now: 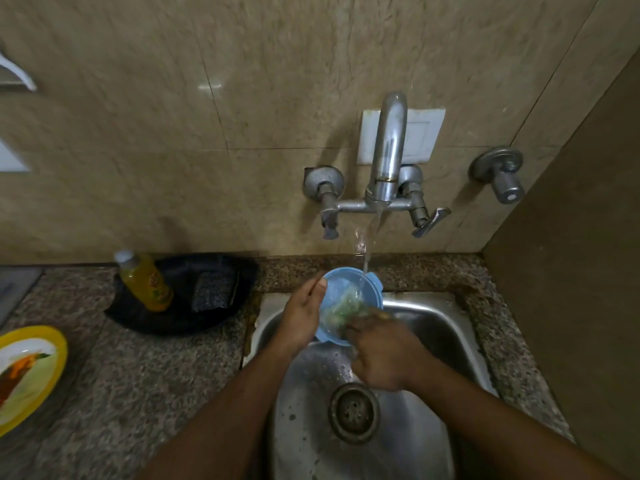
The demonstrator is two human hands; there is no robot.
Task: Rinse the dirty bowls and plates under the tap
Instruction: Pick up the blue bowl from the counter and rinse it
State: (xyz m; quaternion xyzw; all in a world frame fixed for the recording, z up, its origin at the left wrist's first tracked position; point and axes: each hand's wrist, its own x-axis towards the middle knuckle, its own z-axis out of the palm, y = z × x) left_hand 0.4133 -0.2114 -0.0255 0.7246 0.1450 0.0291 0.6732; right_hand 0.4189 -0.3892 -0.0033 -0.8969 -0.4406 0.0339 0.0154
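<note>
A light blue plastic bowl (341, 289) is tilted over the steel sink (433, 327), under water running from the chrome tap (388, 150). Greenish food residue clings inside it. My left hand (303, 315) grips the bowl's left rim, thumb on the edge. My right hand (381, 355) is blurred, its fingers reaching into the bowl's lower part over the residue. A dirty yellow plate (31, 372) with orange and green smears lies on the counter at far left.
A black tray (180, 317) on the granite counter (138, 393) holds a yellow soap bottle (147, 280) and a dark scrub pad (213, 289). The drain (353, 412) sits in the sink's middle. A brown wall (571, 271) closes the right side.
</note>
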